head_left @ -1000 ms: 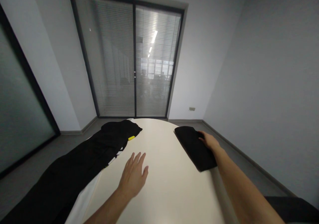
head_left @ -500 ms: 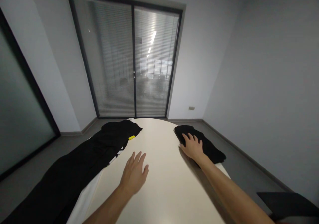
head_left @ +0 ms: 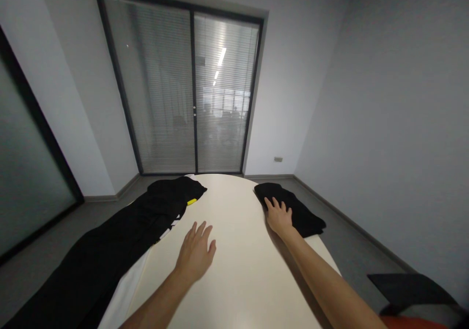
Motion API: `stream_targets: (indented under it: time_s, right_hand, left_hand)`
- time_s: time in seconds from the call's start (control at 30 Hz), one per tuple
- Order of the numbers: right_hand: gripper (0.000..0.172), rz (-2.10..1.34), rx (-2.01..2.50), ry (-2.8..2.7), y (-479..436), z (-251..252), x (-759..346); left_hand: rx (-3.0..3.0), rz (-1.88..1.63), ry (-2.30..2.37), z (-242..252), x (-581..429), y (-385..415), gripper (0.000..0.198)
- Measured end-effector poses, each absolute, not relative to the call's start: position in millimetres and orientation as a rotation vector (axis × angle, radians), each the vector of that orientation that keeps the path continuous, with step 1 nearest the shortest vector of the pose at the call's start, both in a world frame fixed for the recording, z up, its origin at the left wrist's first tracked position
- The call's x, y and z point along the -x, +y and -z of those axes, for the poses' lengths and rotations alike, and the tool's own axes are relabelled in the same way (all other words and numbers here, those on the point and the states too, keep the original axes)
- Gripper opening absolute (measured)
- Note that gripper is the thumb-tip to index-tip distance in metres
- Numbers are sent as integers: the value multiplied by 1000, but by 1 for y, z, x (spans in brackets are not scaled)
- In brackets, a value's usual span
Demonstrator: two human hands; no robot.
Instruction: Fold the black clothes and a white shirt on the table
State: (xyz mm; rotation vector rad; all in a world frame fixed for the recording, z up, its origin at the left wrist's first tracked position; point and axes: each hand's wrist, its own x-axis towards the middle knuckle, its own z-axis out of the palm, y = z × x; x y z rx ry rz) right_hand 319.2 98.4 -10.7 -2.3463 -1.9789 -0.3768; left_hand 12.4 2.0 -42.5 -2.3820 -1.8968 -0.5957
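Black cloth (head_left: pixel 306 216) at right edge of the counter (head_left: pixel 234 265), long axis slanting far-left to near-right. Our right hand (head_left: pixel 279 219) is nearer, fingers spread over its left margin, most cloth lying rightward; our left hand (head_left: pixel 196 256), fingers parted, well apart.

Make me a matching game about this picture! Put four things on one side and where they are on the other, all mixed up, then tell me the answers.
Things:
1. right hand
2. chair
3. left hand
4. small yellow thing

Places:
A. over the pale table, between the two black cloths
B. beside the edge of the longer black cloth
C. at the smaller black cloth, fingers spread
D. near the bottom right corner of the picture

Right pairs:
1-C, 2-D, 3-A, 4-B
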Motion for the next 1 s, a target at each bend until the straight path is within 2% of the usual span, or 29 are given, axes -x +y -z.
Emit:
stream_targets:
  time_s: [0.1,0.4,0.77,0.87,1.0]
  right_hand:
    - [61,338,2325,-1986,98,7,-321]
    - [58,586,2288,-1957,88,14,-292]
    - [52,471,2308,-1936,95,16,-293]
    - [65,402,2336,-1796,98,12,-295]
    - [79,-43,2490,-1587,105,2,-307]
  left_hand:
    - [2378,608,-1903,42,-13,1,45]
    - [2369,579,-1917,40,-13,0,46]
    - [2397,609,-1940,37,-12,-2,46]
    - [2406,600,-1950,36,-12,-3,46]
    - [2407,597,-1949,36,-12,-2,46]
